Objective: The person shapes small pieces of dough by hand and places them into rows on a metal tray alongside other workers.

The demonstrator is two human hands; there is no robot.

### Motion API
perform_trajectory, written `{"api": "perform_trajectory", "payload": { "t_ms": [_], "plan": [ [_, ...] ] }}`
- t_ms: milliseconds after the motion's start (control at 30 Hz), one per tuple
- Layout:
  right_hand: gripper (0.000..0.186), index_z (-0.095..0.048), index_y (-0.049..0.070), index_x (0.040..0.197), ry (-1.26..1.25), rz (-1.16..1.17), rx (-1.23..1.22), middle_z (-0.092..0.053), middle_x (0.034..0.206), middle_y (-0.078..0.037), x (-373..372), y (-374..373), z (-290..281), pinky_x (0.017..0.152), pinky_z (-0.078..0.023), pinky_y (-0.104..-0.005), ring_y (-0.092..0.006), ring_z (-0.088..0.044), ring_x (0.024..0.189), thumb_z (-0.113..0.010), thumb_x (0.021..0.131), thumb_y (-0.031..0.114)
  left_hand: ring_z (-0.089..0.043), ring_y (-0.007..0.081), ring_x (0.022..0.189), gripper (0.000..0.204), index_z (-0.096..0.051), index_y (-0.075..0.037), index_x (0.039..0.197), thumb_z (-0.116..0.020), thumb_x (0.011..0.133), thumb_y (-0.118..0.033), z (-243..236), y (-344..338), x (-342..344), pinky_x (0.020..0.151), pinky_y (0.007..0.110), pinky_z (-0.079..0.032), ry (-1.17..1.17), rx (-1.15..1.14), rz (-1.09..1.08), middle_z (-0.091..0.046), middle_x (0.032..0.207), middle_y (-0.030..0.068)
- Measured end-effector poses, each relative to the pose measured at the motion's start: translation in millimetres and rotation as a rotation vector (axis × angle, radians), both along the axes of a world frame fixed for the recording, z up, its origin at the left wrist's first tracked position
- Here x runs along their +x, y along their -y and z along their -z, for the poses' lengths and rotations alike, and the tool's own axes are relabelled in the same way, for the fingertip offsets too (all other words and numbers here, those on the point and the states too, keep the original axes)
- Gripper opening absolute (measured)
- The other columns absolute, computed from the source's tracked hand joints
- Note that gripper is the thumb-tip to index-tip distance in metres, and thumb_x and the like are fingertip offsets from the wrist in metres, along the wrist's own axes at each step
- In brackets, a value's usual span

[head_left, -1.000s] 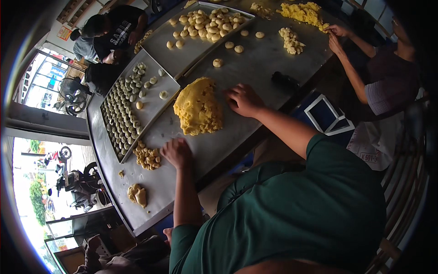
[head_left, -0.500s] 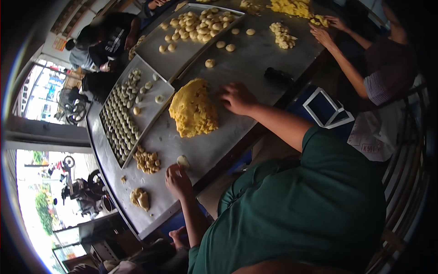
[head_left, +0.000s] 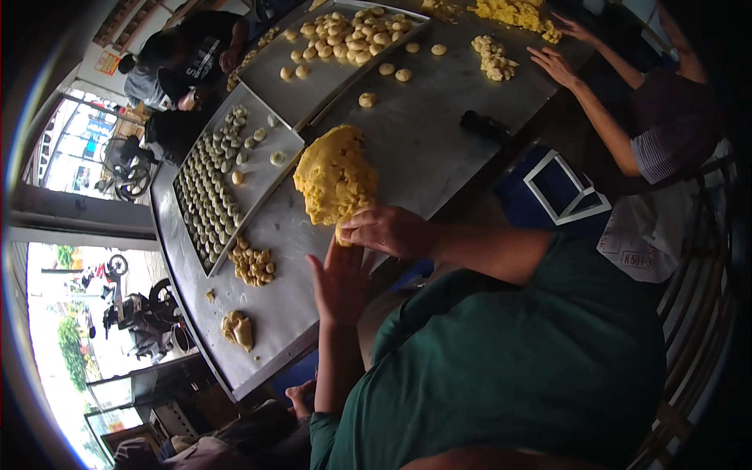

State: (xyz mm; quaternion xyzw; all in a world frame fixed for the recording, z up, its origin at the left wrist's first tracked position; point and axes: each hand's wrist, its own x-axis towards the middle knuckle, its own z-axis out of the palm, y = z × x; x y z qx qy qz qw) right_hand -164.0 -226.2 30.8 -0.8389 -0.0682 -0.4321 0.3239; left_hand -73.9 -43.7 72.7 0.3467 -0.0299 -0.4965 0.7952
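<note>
My left hand (head_left: 342,286) lies flat with its fingers stretched out and the thumb apart, just in front of the big yellow dough mound (head_left: 335,176). Across its fingertips reaches my right hand (head_left: 390,230), closed on a small piece of yellow dough (head_left: 342,233). That piece sits at the left fingertips; how far it rests on them is partly hidden. Left of my hands is a pile of small tan dough lumps (head_left: 251,264). Closer to the table's near left corner lies a smooth tan dough lump (head_left: 237,330).
A tray (head_left: 270,186) of small, greenish-looking dough rounds lies beyond the mound; a second tray (head_left: 274,98) holds larger pale balls. A dark object (head_left: 483,125) lies by the right table edge. Another person's hands (head_left: 558,66) are near crumbly yellow dough (head_left: 513,14).
My right hand has come from beside the mound down to my left hand, with dough in its fingers. My left hand has moved right and opened flat; the pale dough disc beside it no longer shows.
</note>
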Motion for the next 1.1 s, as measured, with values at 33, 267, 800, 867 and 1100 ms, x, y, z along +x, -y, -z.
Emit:
{"api": "perform_trajectory", "payload": {
  "t_ms": [33,267,800,867,1100],
  "plan": [
    [0.033,-0.07,0.01,0.12,-0.041,0.019,-0.03,-0.073,0.117,-0.007,4.0,-2.4,0.7,0.088,-0.059,-0.0382,-0.0277,-0.071,0.102,-0.08,0.089,0.013,-0.059,0.0262,0.13,0.055,-0.049,-0.005,0.147,-0.049,0.108,-0.045,-7.5,7.6,-9.1,0.116,0.045,-0.04,0.005,-0.078,0.081,-0.058,0.147,0.0148],
    [0.032,-0.075,0.013,0.116,-0.193,-0.034,0.161,-0.071,0.113,-0.006,-2.8,-37.8,-33.0,0.104,-0.049,-0.0435,-0.027,-0.064,0.116,-0.081,0.085,0.021,-0.075,0.0248,0.081,0.027,-0.072,0.001,0.101,-0.077,0.087,-0.021,3.0,-1.8,28.9,0.07,0.038,-0.055,1.541,0.58,0.271,-0.077,0.089,0.0085],
    [0.017,-0.078,0.015,0.099,-0.162,-0.071,-0.289,-0.075,0.098,-0.001,21.8,-36.8,-58.1,0.095,-0.046,-0.0403,-0.0259,-0.066,0.104,-0.072,0.084,0.013,-0.074,0.0261,0.091,0.042,-0.069,-0.001,0.112,-0.087,0.078,-0.018,-18.0,-7.6,54.2,0.081,0.039,-0.056,1.317,0.706,0.211,-0.075,0.096,0.0147],
    [0.018,-0.078,0.015,0.1,-0.211,-0.06,-0.293,-0.076,0.1,-0.001,23.8,-29.1,-59.0,0.096,-0.046,-0.0404,-0.0262,-0.066,0.105,-0.072,0.083,0.013,-0.074,0.0299,0.089,0.044,-0.069,-0.001,0.11,-0.09,0.076,-0.02,-14.5,-3.5,55.9,0.081,0.039,-0.056,1.378,0.607,0.187,-0.075,0.094,0.0158],
    [0.022,-0.079,0.015,0.105,-0.34,-0.112,0.026,-0.076,0.101,-0.003,26.7,-27.3,-52.6,0.101,-0.046,-0.0404,-0.0275,-0.065,0.102,-0.075,0.084,0.015,-0.074,0.0289,0.093,0.047,-0.066,-0.002,0.108,-0.091,0.073,-0.021,-9.2,-4.1,64.9,0.083,0.039,-0.057,1.269,0.696,0.251,-0.074,0.096,0.0162]
  ]
}}
